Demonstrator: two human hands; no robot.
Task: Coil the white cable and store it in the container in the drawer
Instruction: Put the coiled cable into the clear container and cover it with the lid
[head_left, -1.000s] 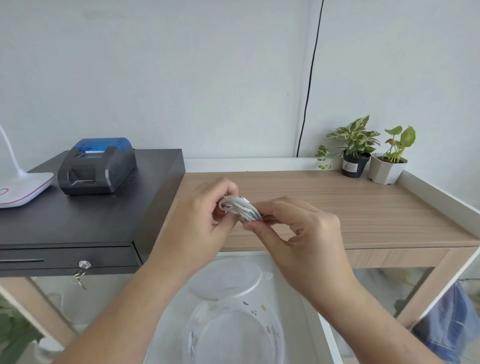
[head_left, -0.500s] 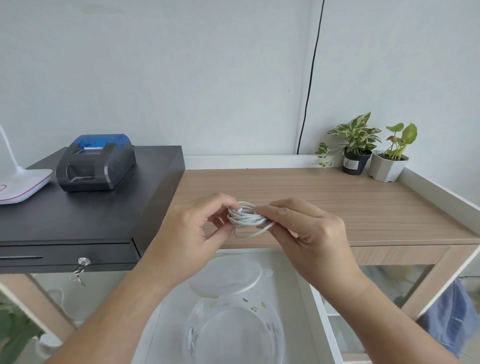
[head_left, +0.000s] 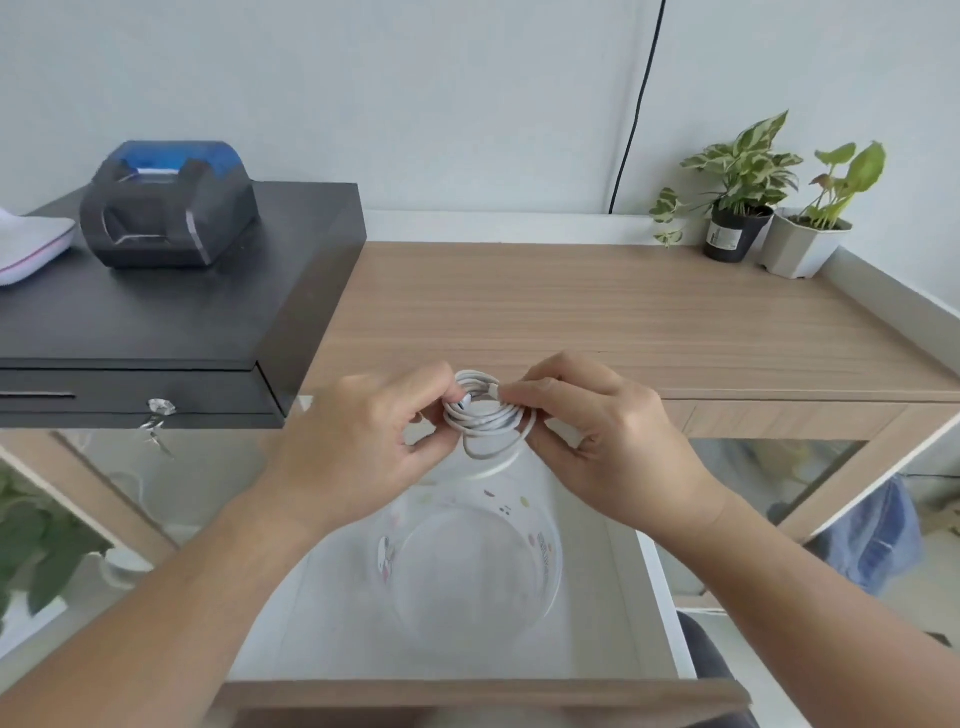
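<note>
The white cable (head_left: 485, 415) is wound into a small coil and hangs in the air between my two hands, just in front of the desk's front edge. My left hand (head_left: 358, 441) pinches the coil's left side. My right hand (head_left: 608, 431) pinches its right side with thumb and forefinger. Directly below the coil, a clear round container (head_left: 467, 566) with small printed figures stands in the open white drawer (head_left: 628, 587). Its clear lid (head_left: 498, 465) lies behind it, mostly hidden by my hands.
A black cash drawer (head_left: 171, 322) with a key in its lock carries a receipt printer (head_left: 171, 208) and a white lamp base (head_left: 31, 244) at left. Two potted plants (head_left: 769, 208) stand at the wooden desk's (head_left: 597, 317) back right. The drawer's wooden front (head_left: 467, 699) runs along the bottom.
My hands have come down and toward me with the coil, now over the container. The camera has tilted down, showing more of the open drawer. The coil looks looser and flatter.
</note>
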